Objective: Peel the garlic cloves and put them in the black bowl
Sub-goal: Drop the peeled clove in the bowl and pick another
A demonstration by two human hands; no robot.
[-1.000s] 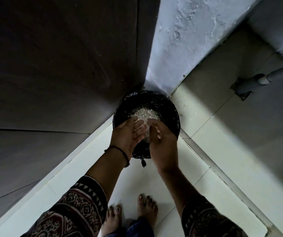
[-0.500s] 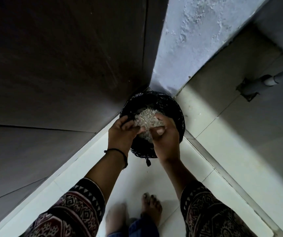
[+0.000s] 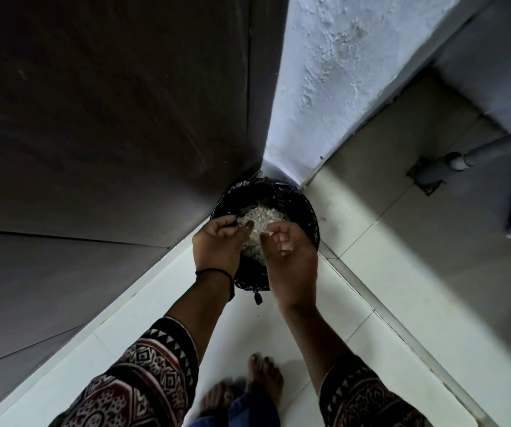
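A round black bin [image 3: 306, 211] lined with a black bag stands on the floor in the corner. A heap of pale garlic skins [image 3: 260, 215] lies inside it. Both my hands hover over the near half of the bin, close together. My left hand [image 3: 217, 245] has its fingers curled in and its thumb stretched towards the skins. My right hand [image 3: 291, 260] is turned palm up with curled fingers, and a few pale flecks cling to them. I see nothing gripped in either hand. No garlic cloves or black bowl are in view.
A dark panel [image 3: 109, 118] rises on the left and a rough white wall [image 3: 325, 87] stands behind the bin. A grey pipe [image 3: 451, 161] comes out of the floor at the right. My bare feet [image 3: 263, 383] stand on white floor tiles.
Both hands have gone from fairly straight fingers rubbing together over the bin to curled fingers, and have drawn slightly apart. The view shifted a little.
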